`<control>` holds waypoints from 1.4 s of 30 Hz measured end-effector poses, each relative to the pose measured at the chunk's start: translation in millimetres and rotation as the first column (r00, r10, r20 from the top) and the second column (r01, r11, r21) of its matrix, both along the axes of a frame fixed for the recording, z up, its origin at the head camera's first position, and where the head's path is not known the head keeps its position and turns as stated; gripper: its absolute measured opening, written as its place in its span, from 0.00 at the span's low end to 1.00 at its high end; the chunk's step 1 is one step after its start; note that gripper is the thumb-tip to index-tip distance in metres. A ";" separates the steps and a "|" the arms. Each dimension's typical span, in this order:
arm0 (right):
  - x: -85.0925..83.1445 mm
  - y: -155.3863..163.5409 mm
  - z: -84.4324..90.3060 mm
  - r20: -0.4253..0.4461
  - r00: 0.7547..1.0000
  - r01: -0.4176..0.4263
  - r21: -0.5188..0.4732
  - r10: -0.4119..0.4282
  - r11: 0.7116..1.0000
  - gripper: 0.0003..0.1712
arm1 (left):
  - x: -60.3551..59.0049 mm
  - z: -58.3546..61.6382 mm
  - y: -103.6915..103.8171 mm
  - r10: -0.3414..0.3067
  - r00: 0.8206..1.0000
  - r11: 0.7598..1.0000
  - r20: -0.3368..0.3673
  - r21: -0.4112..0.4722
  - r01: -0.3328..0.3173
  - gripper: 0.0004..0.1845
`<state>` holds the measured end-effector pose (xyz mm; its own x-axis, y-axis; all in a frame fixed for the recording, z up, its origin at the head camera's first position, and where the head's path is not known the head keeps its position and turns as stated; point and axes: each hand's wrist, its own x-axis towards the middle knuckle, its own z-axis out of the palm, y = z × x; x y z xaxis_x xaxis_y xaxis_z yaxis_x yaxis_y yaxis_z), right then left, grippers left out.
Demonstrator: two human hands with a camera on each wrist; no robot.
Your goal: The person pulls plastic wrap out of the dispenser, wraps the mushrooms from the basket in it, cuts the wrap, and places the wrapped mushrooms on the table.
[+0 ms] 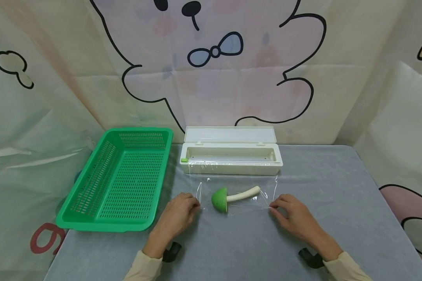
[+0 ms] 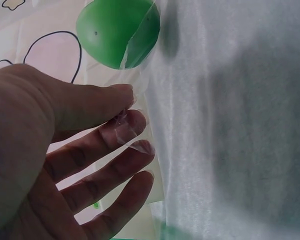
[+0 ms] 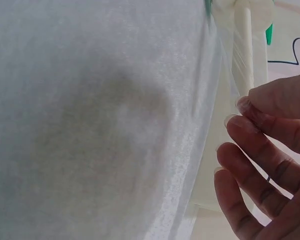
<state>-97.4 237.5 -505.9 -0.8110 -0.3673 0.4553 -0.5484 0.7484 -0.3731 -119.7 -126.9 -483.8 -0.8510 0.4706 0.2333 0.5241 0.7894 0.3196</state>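
Note:
A toy mushroom (image 1: 219,200) with a green cap and a long white stem lies on the grey table, cap to the left. Clear cling film (image 1: 204,186) stretches from the white dispenser box (image 1: 232,169) toward the hands and overlaps the mushroom. My left hand (image 1: 177,214) pinches the film's near left corner between thumb and forefinger; in the left wrist view, crumpled film (image 2: 124,131) shows at the fingertips beside the green cap (image 2: 110,35). Opposite, my right hand (image 1: 295,216) pinches the near right corner, thumb and forefinger together, other fingers loosely bent, near the white stem (image 3: 243,45).
The dispenser's lid (image 1: 230,134) stands raised at the back, with a small green slider (image 1: 184,160) at the front left. A green perforated basket (image 1: 158,175) sits on the left side of the table (image 1: 337,187). A printed curtain (image 1: 337,97) hangs behind.

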 end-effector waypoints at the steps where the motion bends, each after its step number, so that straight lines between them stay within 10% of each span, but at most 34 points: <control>1: 0.0 0.0 1.2 0.009 1.000 0.001 0.000 -0.001 1.000 0.11 | -0.4 1.6 -0.2 -0.001 1.000 1.000 0.011 -0.003 0.001 0.04; 19: -8.0 7.9 18.1 0.051 0.999 -0.003 -0.119 0.010 0.993 0.14 | -2.8 27.5 -6.1 0.035 0.992 0.998 0.121 0.054 -0.042 0.04; 35: -41.7 4.5 25.4 0.014 0.981 0.190 -0.299 -0.195 0.935 0.09 | -32.3 27.4 7.1 0.252 0.965 0.943 -0.073 0.242 -0.228 0.03; 42: -53.5 5.4 32.7 0.202 0.957 0.266 -0.312 -0.210 0.912 0.04 | -43.9 38.5 5.6 0.198 0.977 0.909 0.081 0.358 -0.214 0.02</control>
